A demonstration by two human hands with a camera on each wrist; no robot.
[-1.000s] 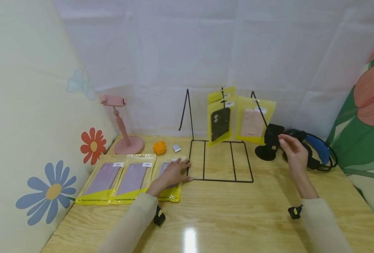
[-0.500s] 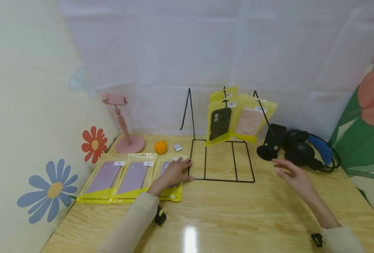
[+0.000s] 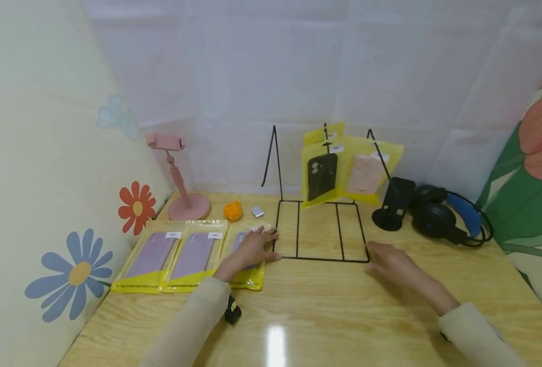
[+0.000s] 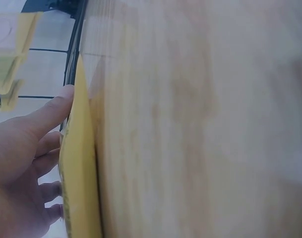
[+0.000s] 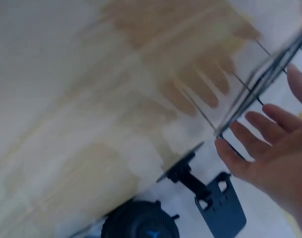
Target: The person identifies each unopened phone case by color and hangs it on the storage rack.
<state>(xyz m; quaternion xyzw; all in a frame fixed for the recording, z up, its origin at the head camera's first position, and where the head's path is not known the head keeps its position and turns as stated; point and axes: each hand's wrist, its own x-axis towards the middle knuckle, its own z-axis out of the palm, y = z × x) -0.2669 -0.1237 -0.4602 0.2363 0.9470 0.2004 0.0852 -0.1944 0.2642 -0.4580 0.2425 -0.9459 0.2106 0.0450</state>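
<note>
The left hand (image 3: 248,251) lies flat, fingers straight, on the rightmost of three yellow packets (image 3: 247,255), with its fingertips reaching the left front corner of the wire rack (image 3: 319,232). The right hand (image 3: 392,262) is spread and relaxed, holding nothing, low over the bench (image 3: 344,316) just beside the rack's right front corner; the right wrist view shows its fingers (image 5: 262,129) next to the wire but blurs whether they touch it.

The packet under the left hand sits at the front left of the bench, touching the rack's base. It looks light, thin and glossy, so it will likely slide easily and bend if lifted by one corner; a pinch at the top edge near the white label seems the safest hold. The rack looks stiff but light, and may shift or tip if nudged.

Two more packets (image 3: 174,255) lie side by side to the left. Two hanging packets (image 3: 344,171) occupy the rack's middle and right prongs; the left prong (image 3: 273,158) is bare. Behind stand a pink phone holder (image 3: 181,183), an orange ball (image 3: 233,210) and a small silver block (image 3: 257,211). To the right a black stand (image 3: 392,204) and headphones (image 3: 445,216) crowd the rack's right side.
</note>
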